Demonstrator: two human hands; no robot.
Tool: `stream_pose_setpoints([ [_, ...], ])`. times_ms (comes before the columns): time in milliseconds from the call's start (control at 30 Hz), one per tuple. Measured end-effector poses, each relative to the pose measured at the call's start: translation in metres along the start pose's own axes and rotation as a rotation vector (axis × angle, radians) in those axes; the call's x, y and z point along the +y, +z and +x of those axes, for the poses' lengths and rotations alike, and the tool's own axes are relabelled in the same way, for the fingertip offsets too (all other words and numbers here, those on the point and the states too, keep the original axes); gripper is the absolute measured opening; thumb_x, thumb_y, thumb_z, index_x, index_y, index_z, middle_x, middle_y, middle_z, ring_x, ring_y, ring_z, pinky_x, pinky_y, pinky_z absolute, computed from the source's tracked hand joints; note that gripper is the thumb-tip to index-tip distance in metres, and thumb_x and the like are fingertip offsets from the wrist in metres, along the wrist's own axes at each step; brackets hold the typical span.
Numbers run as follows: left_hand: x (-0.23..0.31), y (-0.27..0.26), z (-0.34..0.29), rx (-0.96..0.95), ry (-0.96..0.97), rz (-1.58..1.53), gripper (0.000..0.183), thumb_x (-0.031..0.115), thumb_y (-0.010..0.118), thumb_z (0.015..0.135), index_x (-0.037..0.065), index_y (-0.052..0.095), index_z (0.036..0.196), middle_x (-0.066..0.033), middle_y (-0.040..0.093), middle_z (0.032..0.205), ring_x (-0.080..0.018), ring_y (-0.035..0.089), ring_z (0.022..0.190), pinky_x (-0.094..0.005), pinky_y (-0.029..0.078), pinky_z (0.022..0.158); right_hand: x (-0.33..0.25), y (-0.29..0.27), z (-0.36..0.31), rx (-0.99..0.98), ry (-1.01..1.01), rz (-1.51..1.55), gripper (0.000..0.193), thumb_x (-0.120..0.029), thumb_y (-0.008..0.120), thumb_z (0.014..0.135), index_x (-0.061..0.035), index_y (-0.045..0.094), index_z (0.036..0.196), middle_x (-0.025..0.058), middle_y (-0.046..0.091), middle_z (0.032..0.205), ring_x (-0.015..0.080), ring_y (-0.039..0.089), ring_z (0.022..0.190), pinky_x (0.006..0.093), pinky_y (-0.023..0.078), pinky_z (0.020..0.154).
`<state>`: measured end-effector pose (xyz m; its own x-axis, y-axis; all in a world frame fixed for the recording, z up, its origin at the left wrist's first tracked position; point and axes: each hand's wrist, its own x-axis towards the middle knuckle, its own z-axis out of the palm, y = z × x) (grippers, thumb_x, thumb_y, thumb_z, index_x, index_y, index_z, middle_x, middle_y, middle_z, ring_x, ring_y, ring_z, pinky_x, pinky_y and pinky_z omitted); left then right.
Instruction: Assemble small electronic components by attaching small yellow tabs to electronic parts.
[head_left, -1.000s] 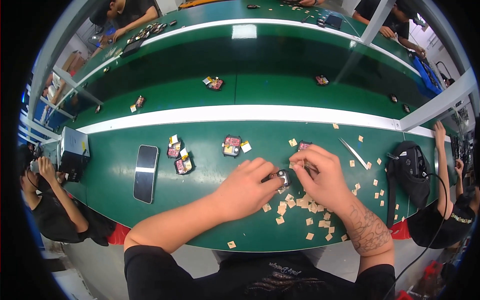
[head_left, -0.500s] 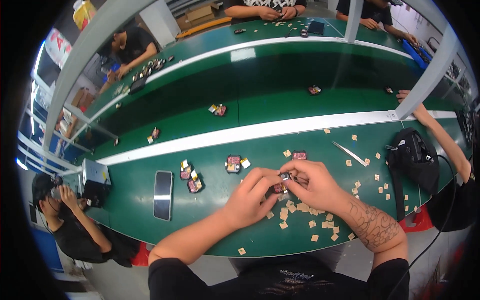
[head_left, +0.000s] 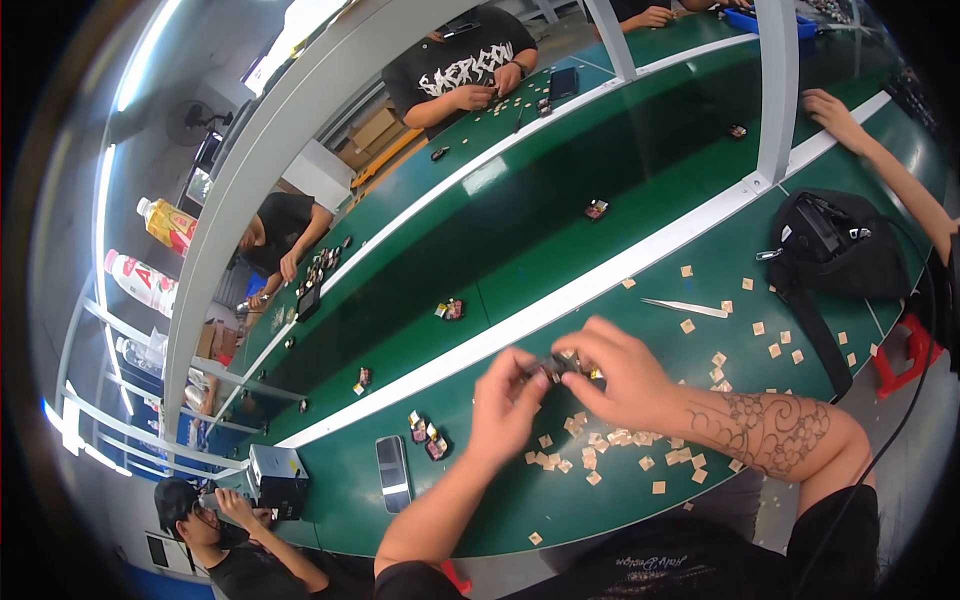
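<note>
Between the fingertips of both hands is a small black-cased circuit-board module (head_left: 553, 371), mostly covered by fingers. My left hand (head_left: 508, 398) pinches its left side. On the other side, the thumb and fingers of my right hand (head_left: 622, 378) grip it. Many small beige square pieces (head_left: 620, 438) lie scattered on the green table around and below the right hand. Beyond that hand rest silver tweezers (head_left: 685, 307). Left of my left forearm are two more modules (head_left: 436, 443), with red boards showing, and a phone (head_left: 393, 474) lying flat.
A white rail (head_left: 640, 262) separates the table from a green conveyor belt (head_left: 520, 262) carrying several spaced modules. A black bag (head_left: 835, 250) sits at the right, beside a grey upright post (head_left: 776, 100). A black cable (head_left: 925, 350) runs down the right. Other people work around the line.
The view has tilted, so the table now slopes up to the right. Both hands still hold the module, with the fingers shifted around it and the left hand turned more upright.
</note>
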<state>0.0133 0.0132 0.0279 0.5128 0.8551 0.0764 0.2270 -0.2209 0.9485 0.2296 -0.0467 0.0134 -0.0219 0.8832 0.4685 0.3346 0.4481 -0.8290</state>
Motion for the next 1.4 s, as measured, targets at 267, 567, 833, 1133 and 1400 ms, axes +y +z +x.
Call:
stream_pose_setpoints([
  [267,-0.053,-0.066,0.160,0.224,-0.103,0.683,0.018,0.013,0.072,0.099,0.000,0.072,0.111,-0.0106,0.075,0.076,-0.0195,0.075,0.074,-0.0329,0.057,0.068,0.000,-0.001,0.009,-0.026,0.003,-0.034,0.025,-0.014,0.072,0.098,-0.0054,0.063,0.120,0.0114,0.063,0.104,0.0300,0.069,0.081,0.0410,0.055,0.072],
  [567,-0.037,-0.084,0.166,0.354,-0.032,1.227,0.050,0.026,0.079,0.089,0.011,0.066,0.135,-0.0213,0.064,0.134,-0.0447,0.061,0.128,-0.0538,0.058,0.101,0.015,-0.013,0.012,0.008,-0.022,-0.068,0.011,-0.014,0.058,0.107,-0.0043,0.062,0.107,0.0138,0.064,0.100,0.0384,0.068,0.083,0.0478,0.053,0.072],
  [833,-0.086,-0.120,0.134,0.259,0.078,0.977,0.062,0.023,0.082,0.087,0.008,0.060,0.144,-0.0231,0.066,0.123,-0.0418,0.065,0.117,-0.0497,0.056,0.099,0.022,-0.003,0.013,-0.041,-0.058,-0.084,0.016,-0.022,0.060,0.109,-0.0063,0.063,0.104,0.0130,0.067,0.082,0.0404,0.067,0.074,0.0493,0.052,0.066],
  [1133,0.002,-0.030,0.073,0.020,0.314,0.608,0.051,-0.007,0.070,0.088,0.004,0.064,0.138,-0.0130,0.068,0.100,-0.0219,0.070,0.081,-0.0360,0.060,0.078,0.018,-0.007,0.011,-0.049,0.047,0.021,0.011,-0.005,0.056,0.105,-0.0003,0.064,0.111,0.0191,0.069,0.098,0.0340,0.070,0.082,0.0414,0.055,0.074],
  [1400,0.002,0.017,-0.015,-0.335,0.167,0.402,0.041,-0.001,0.074,0.091,0.006,0.068,0.130,-0.0134,0.064,0.116,-0.0356,0.064,0.110,-0.0434,0.054,0.096,0.021,-0.009,0.012,-0.035,-0.002,0.077,0.015,-0.003,0.050,0.104,0.0003,0.064,0.109,0.0185,0.064,0.098,0.0368,0.064,0.076,0.0449,0.053,0.072],
])
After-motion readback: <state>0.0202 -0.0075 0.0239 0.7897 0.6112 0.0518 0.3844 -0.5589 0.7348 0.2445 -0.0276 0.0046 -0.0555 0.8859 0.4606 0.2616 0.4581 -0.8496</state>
